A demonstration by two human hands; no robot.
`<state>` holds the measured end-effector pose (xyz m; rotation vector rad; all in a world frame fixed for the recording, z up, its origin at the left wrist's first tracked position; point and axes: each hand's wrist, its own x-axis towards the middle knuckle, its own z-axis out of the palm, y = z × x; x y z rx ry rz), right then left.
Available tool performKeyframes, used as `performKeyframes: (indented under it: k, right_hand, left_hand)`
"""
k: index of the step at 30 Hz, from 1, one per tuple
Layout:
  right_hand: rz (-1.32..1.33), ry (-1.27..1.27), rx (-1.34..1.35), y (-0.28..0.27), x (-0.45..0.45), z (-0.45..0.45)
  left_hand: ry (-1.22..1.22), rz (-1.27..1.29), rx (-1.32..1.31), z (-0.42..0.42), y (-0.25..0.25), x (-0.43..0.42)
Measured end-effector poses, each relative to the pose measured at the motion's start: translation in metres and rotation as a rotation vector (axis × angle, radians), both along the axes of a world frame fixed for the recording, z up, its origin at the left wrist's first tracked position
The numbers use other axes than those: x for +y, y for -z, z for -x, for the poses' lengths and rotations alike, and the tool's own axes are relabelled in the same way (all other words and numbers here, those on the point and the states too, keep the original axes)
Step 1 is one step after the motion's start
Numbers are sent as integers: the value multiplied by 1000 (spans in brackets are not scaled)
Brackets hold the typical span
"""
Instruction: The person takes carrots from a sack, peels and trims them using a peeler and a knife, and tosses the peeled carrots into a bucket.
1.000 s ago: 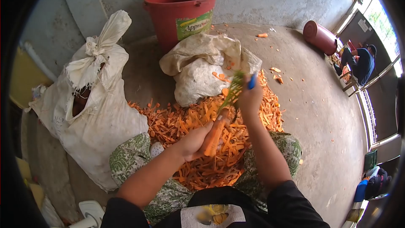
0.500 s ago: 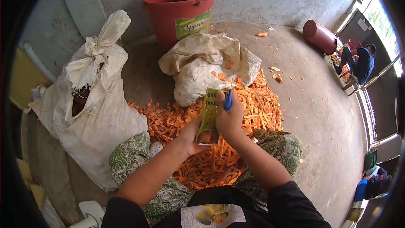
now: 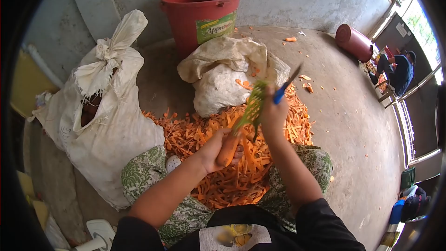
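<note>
My left hand (image 3: 214, 149) is closed around an orange carrot (image 3: 226, 152), which points down toward my lap. Just above it, my right hand (image 3: 274, 117) grips a green peeler with a slotted handle (image 3: 251, 108), blurred by motion. The peeler's lower end is at the carrot's upper end; whether they touch I cannot tell. That same right hand also keeps hold of a blue-handled knife (image 3: 279, 95), its blade pointing up and right. Beneath both hands, between my legs, lies a heap of carrot peelings (image 3: 237, 183).
A white sack with a tied top (image 3: 116, 139) stands at left. Behind the heap are a crumpled sack (image 3: 216, 88) and a red bucket (image 3: 190, 23). A dark red barrel (image 3: 353, 42) lies far right, near a seated person (image 3: 400, 74). Carrot scraps (image 3: 306, 83) dot the floor.
My right hand has moved slightly up and right, and the peeler has tilted that way. The knife blade has swung rightward. More of the carrot shows in my left hand.
</note>
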<state>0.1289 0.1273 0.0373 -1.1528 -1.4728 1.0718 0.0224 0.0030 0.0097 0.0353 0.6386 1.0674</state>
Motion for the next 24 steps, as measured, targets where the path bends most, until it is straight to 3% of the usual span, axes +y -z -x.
performKeyframes:
  k: [1, 3, 8, 10, 14, 16, 18, 20, 24]
  right_hand:
    - [-108, -54, 52, 0, -18, 11]
    - [-211, -150, -47, 4, -40, 16]
    - [-173, -134, -167, 10, -49, 19]
    - [-204, -70, -272, 13, -39, 19]
    - [-305, 282, -122, 32, 47, -8]
    - [-146, 400, -58, 23, 66, -27]
    - [-66, 362, 63, 10, 55, -25]
    - [-206, 153, 108, -6, 18, -7]
    - [-127, -154, -69, 3, -33, 9]
  left_hand:
    - [19, -30, -104, 2, 2, 1]
    - [-21, -47, -34, 1, -4, 3]
    - [-115, -27, 39, 1, 6, 2]
    - [-89, -93, 61, 2, 9, 4]
    - [128, -54, -42, -6, -7, -8]
    - [167, 27, 215, -13, -34, -12]
    - [134, -90, 159, -3, -5, -7]
    - [44, -74, -29, 1, 3, -3]
    - [7, -46, -31, 2, 2, 2]
